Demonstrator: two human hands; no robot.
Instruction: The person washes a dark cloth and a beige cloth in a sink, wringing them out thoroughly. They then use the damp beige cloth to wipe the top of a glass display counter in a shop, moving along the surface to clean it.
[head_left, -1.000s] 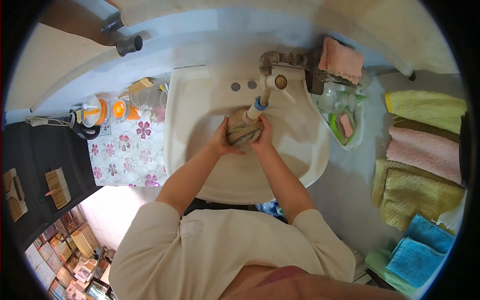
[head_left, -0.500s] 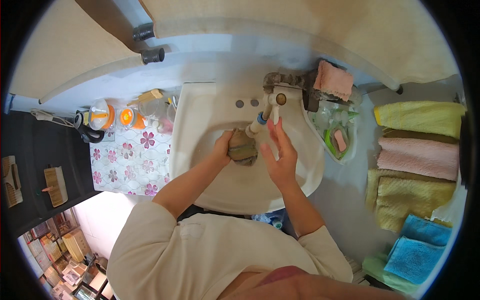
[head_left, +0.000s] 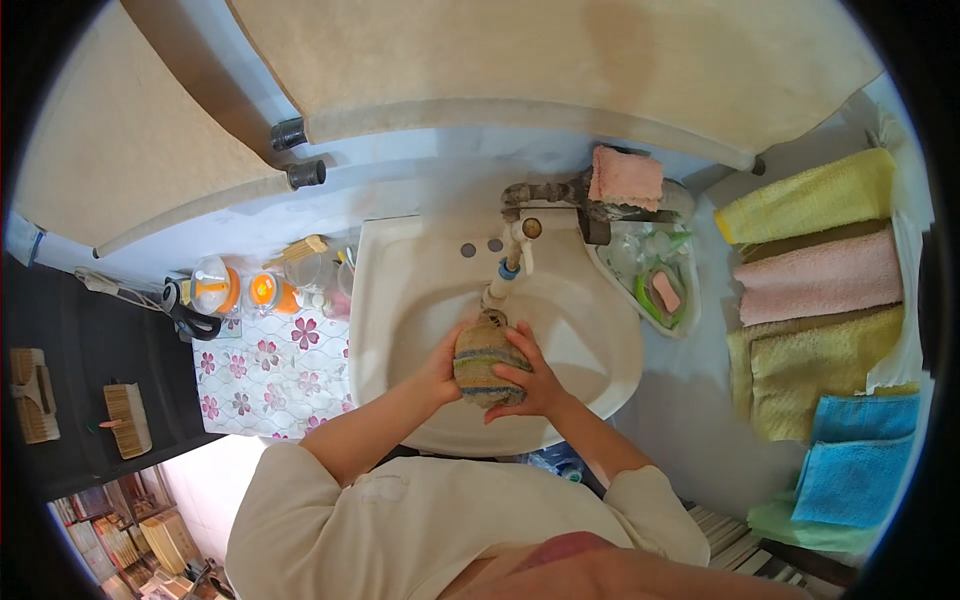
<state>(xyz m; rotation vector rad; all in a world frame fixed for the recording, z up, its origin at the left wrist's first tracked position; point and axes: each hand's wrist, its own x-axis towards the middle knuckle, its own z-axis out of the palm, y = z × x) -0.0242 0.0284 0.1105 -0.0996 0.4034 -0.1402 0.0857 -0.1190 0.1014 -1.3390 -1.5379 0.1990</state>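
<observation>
Over the white sink (head_left: 400, 300), a wet-looking brown cloth (head_left: 490, 365) with darker stripes is bunched into a rounded lump. My left hand (head_left: 442, 362) grips its left side. On the opposite side, my right hand (head_left: 537, 375) wraps its fingers round the cloth. The cloth's top end sits just under the mouth of the tap (head_left: 497, 290), which has a blue ring and a pale lever. Whether water is running cannot be made out.
Right of the tap are a pink cloth (head_left: 627, 178) on the pipework and a corner tray with a soap bar (head_left: 665, 292). Towels (head_left: 820, 275) hang at the right. An orange-lidded jar (head_left: 264, 290) and other containers stand on a flowered surface at the left.
My right hand has come away from beside the tap lever and now grips the cloth. The cloth has moved slightly nearer to me and looks fuller and rounder. The view has shifted slightly.
</observation>
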